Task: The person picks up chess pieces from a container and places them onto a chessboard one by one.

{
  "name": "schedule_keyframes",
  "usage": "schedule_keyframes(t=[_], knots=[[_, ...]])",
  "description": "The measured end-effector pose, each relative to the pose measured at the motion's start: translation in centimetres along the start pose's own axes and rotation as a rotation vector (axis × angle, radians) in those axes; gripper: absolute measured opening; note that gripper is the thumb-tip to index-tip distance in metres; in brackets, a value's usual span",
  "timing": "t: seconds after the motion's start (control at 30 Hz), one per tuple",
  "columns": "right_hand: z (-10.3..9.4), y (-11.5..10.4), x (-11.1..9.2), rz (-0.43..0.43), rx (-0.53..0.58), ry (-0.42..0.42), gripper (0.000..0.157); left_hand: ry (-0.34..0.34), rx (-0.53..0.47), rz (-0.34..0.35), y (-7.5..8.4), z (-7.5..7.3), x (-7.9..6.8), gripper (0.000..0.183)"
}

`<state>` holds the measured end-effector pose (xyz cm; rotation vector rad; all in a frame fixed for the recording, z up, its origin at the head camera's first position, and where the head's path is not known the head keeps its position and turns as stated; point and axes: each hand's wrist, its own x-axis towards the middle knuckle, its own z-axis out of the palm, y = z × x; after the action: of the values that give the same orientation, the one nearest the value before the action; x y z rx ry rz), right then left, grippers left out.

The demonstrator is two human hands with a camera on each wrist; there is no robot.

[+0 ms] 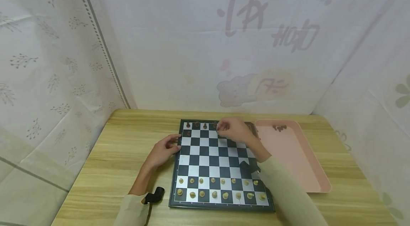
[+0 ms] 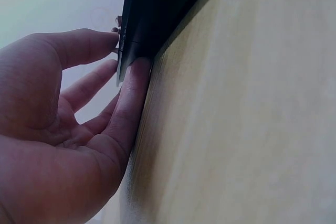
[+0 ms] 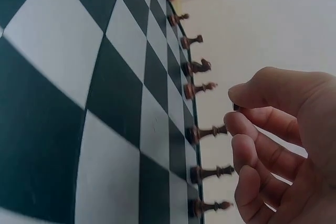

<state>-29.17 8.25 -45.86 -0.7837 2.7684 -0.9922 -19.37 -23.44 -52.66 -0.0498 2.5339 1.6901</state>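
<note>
A folding-style chessboard (image 1: 195, 150) with black and white squares lies on the table. My right hand (image 1: 235, 130) is over its far rows, thumb and index finger pinching a small dark chess piece (image 3: 236, 107), mostly hidden by the fingertips. Brown pieces line the far row, among them a knight (image 3: 199, 66) and a bishop (image 3: 202, 88). A brown pawn (image 1: 189, 133) stands in front of them at the left. My left hand (image 1: 164, 150) touches the board's left edge with relaxed fingers; in the left wrist view, the fingertips rest against the board's side.
Two rows of cream pieces (image 1: 214, 194) stand along the board's near side. Right of the board is a pink tray (image 1: 291, 158) with several brown pieces (image 1: 279, 127) at its far end. Patterned white cloth (image 1: 179, 41) hangs behind the wooden table (image 1: 128, 140).
</note>
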Motion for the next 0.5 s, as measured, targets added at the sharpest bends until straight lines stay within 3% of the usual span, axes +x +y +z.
schedule_keyframes(t=[0.5], knots=[[3.4, -2.7, 2.2, -0.071, -0.087, -0.002, 0.007, 0.003, -0.002, -0.005, 0.2, -0.1, 0.0, 0.046]])
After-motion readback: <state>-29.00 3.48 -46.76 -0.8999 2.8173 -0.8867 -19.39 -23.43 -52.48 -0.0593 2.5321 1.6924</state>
